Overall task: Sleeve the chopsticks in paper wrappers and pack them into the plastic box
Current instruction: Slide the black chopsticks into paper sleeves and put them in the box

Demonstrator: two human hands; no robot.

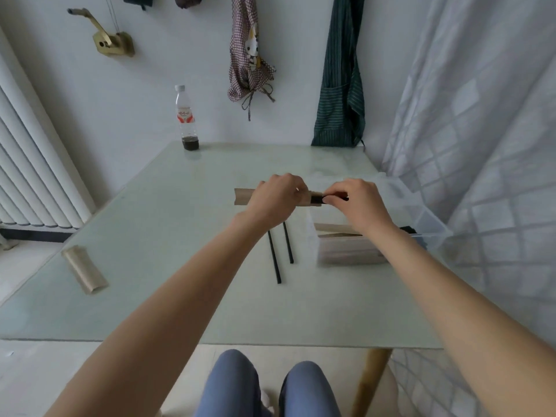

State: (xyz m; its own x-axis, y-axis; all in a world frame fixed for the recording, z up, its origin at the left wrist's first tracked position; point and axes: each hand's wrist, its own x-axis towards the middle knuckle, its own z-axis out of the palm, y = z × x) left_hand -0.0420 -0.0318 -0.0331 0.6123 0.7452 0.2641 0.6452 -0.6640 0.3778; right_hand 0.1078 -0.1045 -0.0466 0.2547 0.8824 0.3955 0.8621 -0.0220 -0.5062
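White room, curtain (481, 121) at right, radiator (33, 164) at left, two aprons (249, 55) on the wall. Pale glass counter (180, 236) fills the middle; person seated at it, both forearms reaching out.

Clear box (421, 218) on the counter's right side. Sleeved pairs (349, 251) already stacked inside, so a good share looks done.

Stack of empty wrappers (84, 269) near the left edge, well apart from the hands. More sleeving to come, I'd judge.

Bottle (187, 118) at the far edge, a little dark liquid in the bottom.

Two loose chopsticks (281, 251) lie bare on the counter just left of the box, partly under the left wrist. Not yet sleeved.

Work in hand: one wrapper (243, 196) held level above the counter, between the hands. Left hand (276, 197) wrapped around its middle, fingers curled over it. Right hand (358, 203) pinches the dark chopstick ends (317, 199) that poke from the wrapper's right mouth; thumb and fingertips tight on them. Only a short dark stub shows, so this pair seems nearly home. Can't tell if it holds one stick or two.

Left to do, by my reckoning: seat this pair, drop it in the box, then the loose two.
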